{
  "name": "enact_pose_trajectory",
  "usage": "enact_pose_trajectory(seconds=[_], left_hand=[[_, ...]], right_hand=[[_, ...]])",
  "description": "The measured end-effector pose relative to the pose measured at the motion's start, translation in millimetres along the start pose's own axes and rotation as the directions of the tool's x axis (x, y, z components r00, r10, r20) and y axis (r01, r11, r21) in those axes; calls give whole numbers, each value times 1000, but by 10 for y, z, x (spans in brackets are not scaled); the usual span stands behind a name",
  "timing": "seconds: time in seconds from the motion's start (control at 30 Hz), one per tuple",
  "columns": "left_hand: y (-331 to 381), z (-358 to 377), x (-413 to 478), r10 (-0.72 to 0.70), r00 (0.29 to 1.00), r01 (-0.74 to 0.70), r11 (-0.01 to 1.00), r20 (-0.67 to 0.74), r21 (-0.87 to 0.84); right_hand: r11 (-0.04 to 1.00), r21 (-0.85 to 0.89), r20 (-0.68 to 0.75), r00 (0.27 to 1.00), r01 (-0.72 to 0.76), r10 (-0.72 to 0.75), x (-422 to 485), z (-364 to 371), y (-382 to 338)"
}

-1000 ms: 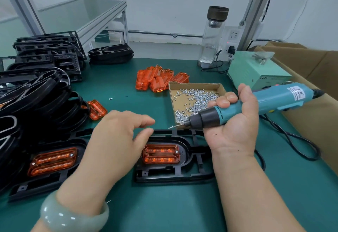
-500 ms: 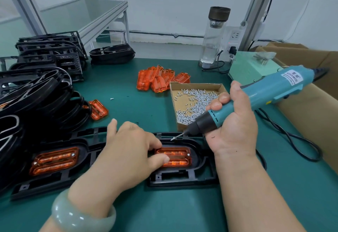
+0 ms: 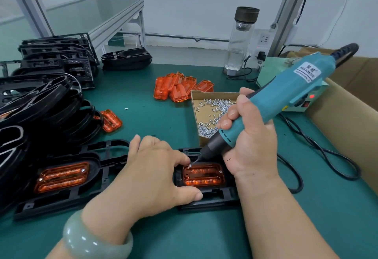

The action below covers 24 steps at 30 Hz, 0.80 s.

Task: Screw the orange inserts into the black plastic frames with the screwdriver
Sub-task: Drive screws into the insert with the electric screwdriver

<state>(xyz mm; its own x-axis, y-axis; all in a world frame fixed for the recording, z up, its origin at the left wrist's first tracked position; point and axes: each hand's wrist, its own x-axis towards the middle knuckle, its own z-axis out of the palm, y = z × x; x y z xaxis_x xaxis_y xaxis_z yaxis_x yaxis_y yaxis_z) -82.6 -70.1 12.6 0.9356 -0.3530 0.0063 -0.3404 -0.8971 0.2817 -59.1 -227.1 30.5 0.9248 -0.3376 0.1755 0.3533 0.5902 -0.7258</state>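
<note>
A black plastic frame (image 3: 206, 200) lies in front of me with an orange insert (image 3: 203, 175) seated in it. My right hand (image 3: 250, 142) grips a teal electric screwdriver (image 3: 272, 103), tilted, with a screw on its bit at the insert's upper left corner. My left hand (image 3: 151, 175) holds the frame's left side, index finger beside the screw and thumb on the lower edge. A second frame (image 3: 61, 195) with a fitted orange insert (image 3: 62, 177) lies to the left.
A cardboard tray (image 3: 196, 95) of several screws sits behind the frame, loose orange inserts (image 3: 176, 87) beyond it. Stacked black frames (image 3: 41, 99) fill the left side. A glass bottle (image 3: 241, 40), a power unit (image 3: 294, 105) and its cable (image 3: 319, 152) lie right, beside a cardboard box (image 3: 347, 119).
The screwdriver tipped more upright and its bit came down onto the insert's upper left corner. My left hand settled on the frame, which shifted slightly right.
</note>
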Motion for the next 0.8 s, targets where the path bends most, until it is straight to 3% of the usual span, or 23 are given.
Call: enact_pose_trajectory(seconds=[0.8], left_hand=[[-9, -15, -13, 22, 1000, -22, 1000, 20, -18]], right_hand=[[989, -138, 228, 973, 60, -28, -75, 67, 49]])
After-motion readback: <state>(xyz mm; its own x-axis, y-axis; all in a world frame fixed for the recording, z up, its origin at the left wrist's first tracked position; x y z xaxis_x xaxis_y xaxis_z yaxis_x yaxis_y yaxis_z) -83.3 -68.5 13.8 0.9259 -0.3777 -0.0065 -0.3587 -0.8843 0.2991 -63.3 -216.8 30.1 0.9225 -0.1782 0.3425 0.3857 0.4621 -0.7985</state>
